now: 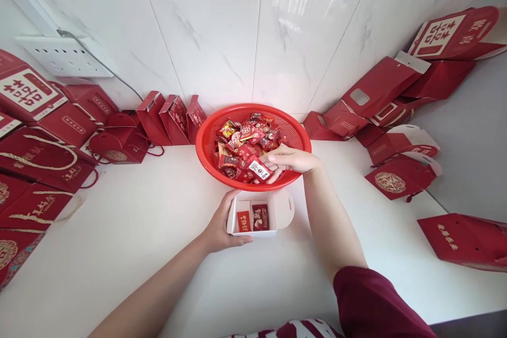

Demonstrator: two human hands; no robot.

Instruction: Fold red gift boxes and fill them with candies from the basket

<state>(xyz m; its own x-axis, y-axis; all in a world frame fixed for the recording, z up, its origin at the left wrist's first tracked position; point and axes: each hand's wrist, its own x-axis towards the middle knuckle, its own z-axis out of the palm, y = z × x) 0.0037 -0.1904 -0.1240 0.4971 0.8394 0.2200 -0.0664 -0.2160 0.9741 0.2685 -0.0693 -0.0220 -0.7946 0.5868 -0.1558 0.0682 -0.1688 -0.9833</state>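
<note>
My left hand [218, 228] grips the left side of a small open white paper box [284, 210] on the table. Inside it lie an orange-red packet [243, 221] and a dark red packet [260, 217]. Just behind the box stands a red plastic basket [205, 154] with a perforated wall, filled with wrapped candies [242, 140]. Over the basket's front right part, my right hand [292, 159] has its fingers closed on a red wrapped candy [259, 169] with a white label. Some of the fingers are hidden beneath that candy.
Red gift boxes and rope-handled bags [39, 156] crowd the left side. Three narrow red boxes [174, 116] stand against the tiled wall. More red boxes [382, 84] are stacked at the right. A power strip [65, 57] with a cable is at the upper left.
</note>
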